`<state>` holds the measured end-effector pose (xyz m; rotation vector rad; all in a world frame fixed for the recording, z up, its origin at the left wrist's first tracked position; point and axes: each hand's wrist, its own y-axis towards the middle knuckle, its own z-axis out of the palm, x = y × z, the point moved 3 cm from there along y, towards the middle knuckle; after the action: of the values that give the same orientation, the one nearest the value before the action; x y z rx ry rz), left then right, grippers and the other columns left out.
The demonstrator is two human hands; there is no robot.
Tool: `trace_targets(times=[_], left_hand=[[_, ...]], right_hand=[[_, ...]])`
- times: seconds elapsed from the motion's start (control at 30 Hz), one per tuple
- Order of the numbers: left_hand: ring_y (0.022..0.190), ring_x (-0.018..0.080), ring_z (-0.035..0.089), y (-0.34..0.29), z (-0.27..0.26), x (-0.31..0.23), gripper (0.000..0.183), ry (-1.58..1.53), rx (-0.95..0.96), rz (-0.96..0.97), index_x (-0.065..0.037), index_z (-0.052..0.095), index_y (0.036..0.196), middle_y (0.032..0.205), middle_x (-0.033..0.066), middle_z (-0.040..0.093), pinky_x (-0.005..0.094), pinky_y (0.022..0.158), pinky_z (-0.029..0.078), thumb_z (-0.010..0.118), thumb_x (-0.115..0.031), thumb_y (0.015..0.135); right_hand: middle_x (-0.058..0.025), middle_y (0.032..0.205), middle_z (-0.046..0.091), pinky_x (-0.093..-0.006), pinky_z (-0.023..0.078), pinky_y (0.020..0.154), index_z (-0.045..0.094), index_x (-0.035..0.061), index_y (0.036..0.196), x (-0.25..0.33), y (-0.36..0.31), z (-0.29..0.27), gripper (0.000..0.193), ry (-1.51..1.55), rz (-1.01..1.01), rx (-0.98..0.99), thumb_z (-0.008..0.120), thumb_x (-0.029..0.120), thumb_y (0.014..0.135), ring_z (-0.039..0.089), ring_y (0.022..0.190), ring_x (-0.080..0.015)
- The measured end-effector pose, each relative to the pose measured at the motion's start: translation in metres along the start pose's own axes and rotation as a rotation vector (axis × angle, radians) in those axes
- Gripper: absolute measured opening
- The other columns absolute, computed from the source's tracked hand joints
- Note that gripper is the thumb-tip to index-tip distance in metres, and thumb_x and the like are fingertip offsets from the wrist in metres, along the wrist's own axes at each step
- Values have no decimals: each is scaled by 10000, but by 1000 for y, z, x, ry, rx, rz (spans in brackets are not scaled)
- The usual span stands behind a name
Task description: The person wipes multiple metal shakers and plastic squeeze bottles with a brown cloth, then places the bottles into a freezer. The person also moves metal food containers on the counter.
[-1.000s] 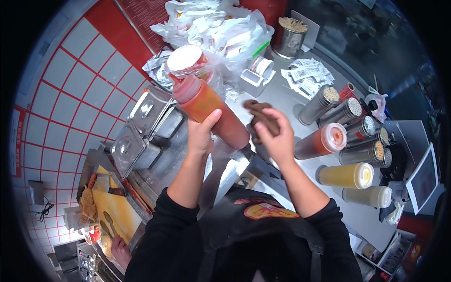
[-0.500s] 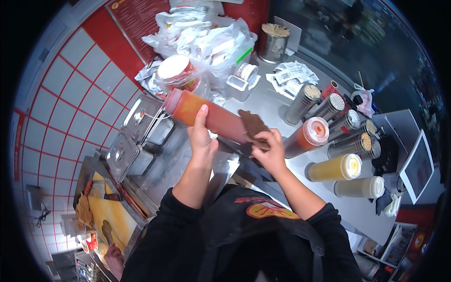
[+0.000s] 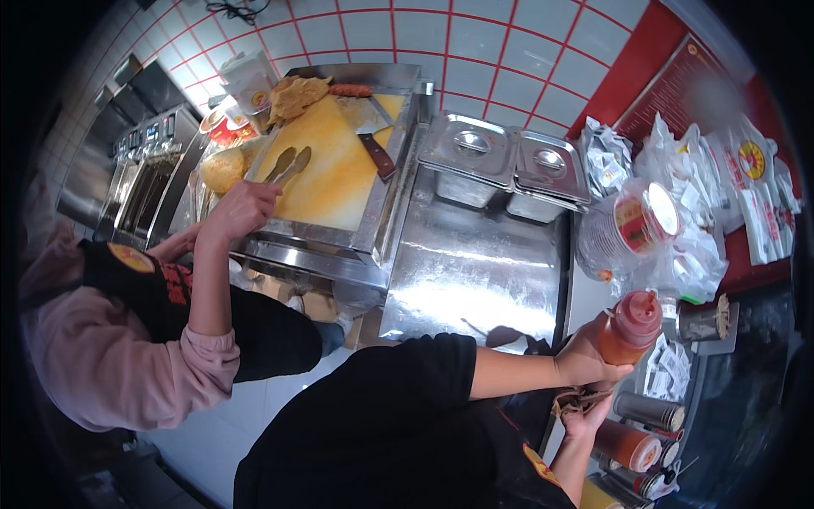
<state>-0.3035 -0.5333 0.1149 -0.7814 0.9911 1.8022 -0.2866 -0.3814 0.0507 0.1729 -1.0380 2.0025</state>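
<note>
An orange-red squeeze sauce bottle (image 3: 632, 327) is tilted at the right, its pink-red nozzle cap pointing up. My left hand (image 3: 585, 356) is wrapped round its body. Just below, my right hand (image 3: 588, 417) grips a brown cloth (image 3: 578, 397) by the lower part of the bottle; whether the cloth touches the bottle is hidden by my hands. Nearby stands a second sauce bottle (image 3: 629, 445), red-orange with a pale lid.
Left, a co-worker's hand (image 3: 242, 210) holds tongs (image 3: 290, 165) over a yellow-stained cutting board (image 3: 326, 182) bearing a knife (image 3: 377, 157). Lidded steel pans (image 3: 471, 148) stand along the tiled wall. Stacked paper tubs (image 3: 632, 222) and plastic bags (image 3: 678, 187) are at the right.
My view has swung left, bringing the co-worker, cutting board and pans into fuller view. The bottle has tipped more upright, cap up, still in my left hand; the cloth stays in my right.
</note>
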Motion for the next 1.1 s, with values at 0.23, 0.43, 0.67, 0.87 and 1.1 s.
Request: trace_targets(times=[0.23,0.43,0.67,0.87,1.1], left_hand=[[952,144,581,1,-33,-27,455,120,-152,92,-34,591,1037,1027,56,623,297,875,451,775,-146,636],[879,156,598,0,-32,-18,423,136,-83,-142,-28,556,1077,984,57,615,316,794,492,761,-101,714],[939,179,583,24,3,6,592,421,130,128,-8,478,1141,1040,91,591,317,856,461,803,-137,663],[916,207,612,8,43,59,662,487,431,-68,35,481,1086,1014,136,623,315,820,481,849,-184,582],[1011,235,591,-13,81,94,774,481,767,-87,-3,483,1197,1139,126,581,326,877,457,861,-233,562]], right_hand=[[-137,1259,498,-453,455,912,453,75,1261,18,-3,20,489,-285,-196,221,436,348,855,533,1084,-323],[-157,1455,258,-341,277,1059,205,66,1426,63,-1,19,710,-1048,-763,-160,565,334,875,266,1340,-277],[-88,912,625,-284,474,777,576,23,1076,-7,-54,-63,333,-1177,-537,-99,629,246,834,604,838,-189],[-82,1016,545,-248,471,663,425,18,1183,-12,-103,-122,537,-826,-623,-724,721,131,749,532,693,-107],[-146,1230,449,-297,478,746,235,41,1350,34,-101,-93,919,-858,-898,-817,800,154,634,568,812,-186]])
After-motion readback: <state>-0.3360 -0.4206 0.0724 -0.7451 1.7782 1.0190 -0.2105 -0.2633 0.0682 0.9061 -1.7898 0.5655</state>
